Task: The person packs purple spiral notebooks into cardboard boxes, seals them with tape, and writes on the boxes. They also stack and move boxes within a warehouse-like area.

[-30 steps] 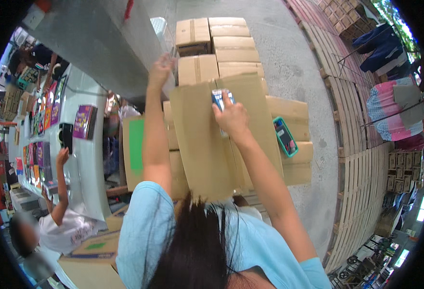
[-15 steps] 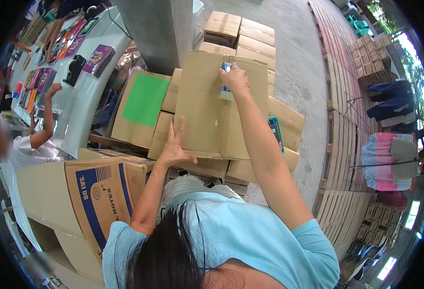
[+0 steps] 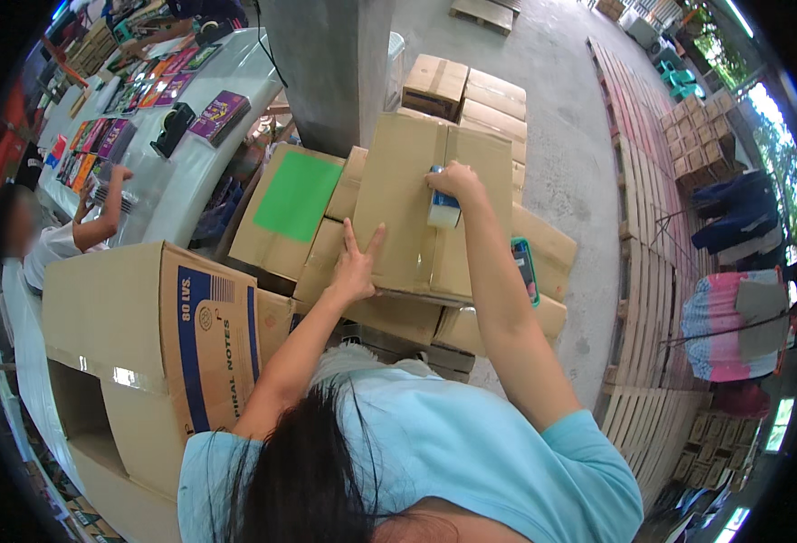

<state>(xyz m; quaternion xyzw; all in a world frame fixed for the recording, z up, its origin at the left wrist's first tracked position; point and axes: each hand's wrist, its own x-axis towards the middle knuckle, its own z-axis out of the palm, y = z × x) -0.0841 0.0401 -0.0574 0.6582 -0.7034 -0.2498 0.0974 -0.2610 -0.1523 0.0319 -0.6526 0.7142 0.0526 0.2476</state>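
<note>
A closed cardboard box lies flat-topped in front of me on other cartons. My right hand grips a blue and white tape dispenser pressed on the box's middle seam, where shiny clear tape runs toward me. My left hand rests flat near the box's front edge, fingers spread, holding nothing.
A phone in a teal case lies on a flap to the right. A box with a green sheet and a big blue-printed carton stand left. A concrete pillar, more stacked cartons, wooden pallets, a table of books, and a seated person surround them.
My left hand came down from the box's far edge to its near edge and now lies flat. My right hand stays on the seam with the dispenser, drawn slightly nearer.
</note>
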